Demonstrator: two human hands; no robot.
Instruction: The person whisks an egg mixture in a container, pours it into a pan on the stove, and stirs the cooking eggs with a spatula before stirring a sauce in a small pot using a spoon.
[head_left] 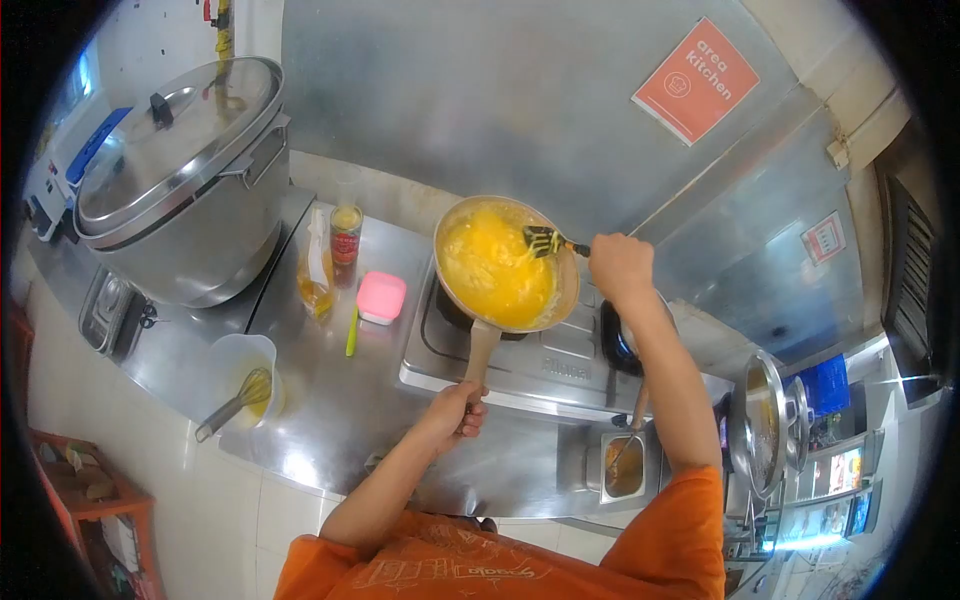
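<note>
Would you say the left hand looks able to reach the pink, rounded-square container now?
Probably not without letting go: the left hand grips the beige frying-pan handle, though nothing tall seems to block the way to the pink container.

A metal surface (320, 400) carries a large lidded pot (200, 240) toward its left end, a bottle (346, 243) and packet (318, 268) near the back edge, then a pink box (381, 297), a green strip (352, 332) and a stove (570, 368) below the pan (568, 288). A white jug (268, 352) stands near the front edge.
</note>
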